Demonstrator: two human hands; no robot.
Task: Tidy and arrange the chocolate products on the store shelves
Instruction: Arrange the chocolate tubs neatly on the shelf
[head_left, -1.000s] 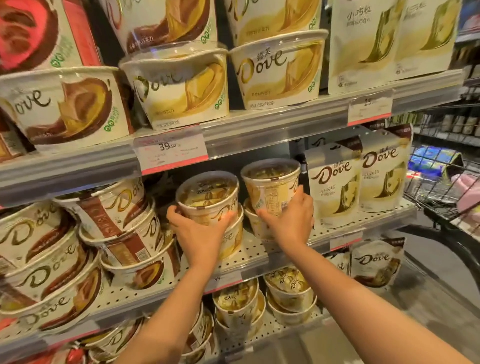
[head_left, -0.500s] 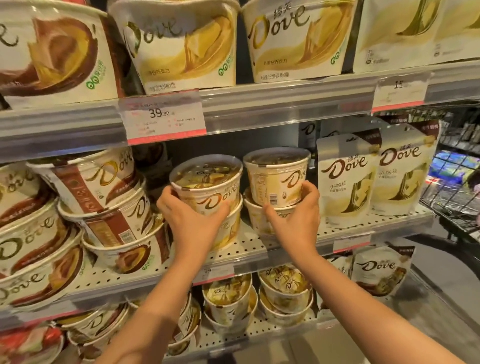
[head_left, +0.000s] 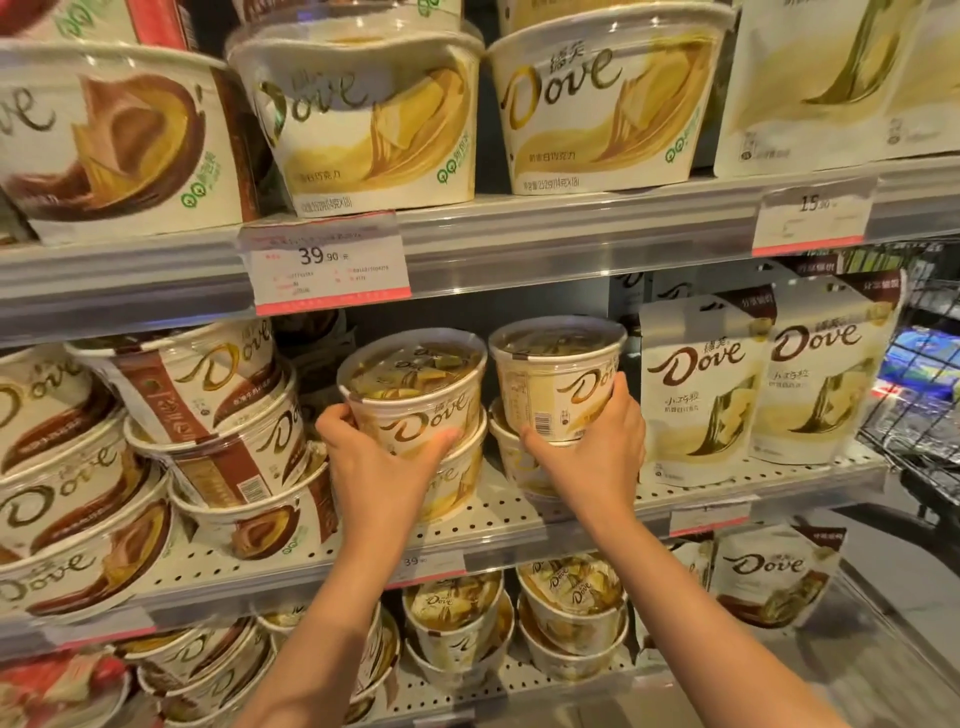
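Two small cream Dove chocolate tubs stand side by side on the middle shelf (head_left: 519, 519), each stacked on another tub. My left hand (head_left: 382, 457) grips the left top tub (head_left: 415, 389) around its lower wall, thumb on the right side. My right hand (head_left: 592, 447) grips the right top tub (head_left: 558, 374), fingers wrapped round its right side and thumb under the barcode. The right tub's logo faces partly right. The lower tubs are mostly hidden behind my hands.
Brown Dove tubs (head_left: 208, 431) lean in stacks at the left. White Dove pouches (head_left: 701, 389) stand right of the tubs. Large tubs (head_left: 602, 98) fill the upper shelf above a 39.90 price tag (head_left: 327, 260). More small tubs (head_left: 571, 603) sit below. A wire cart (head_left: 924, 405) stands far right.
Both hands stay on the top tubs. The right tub has turned a little, its logo now further to the right. The camera has come closer to the shelf.
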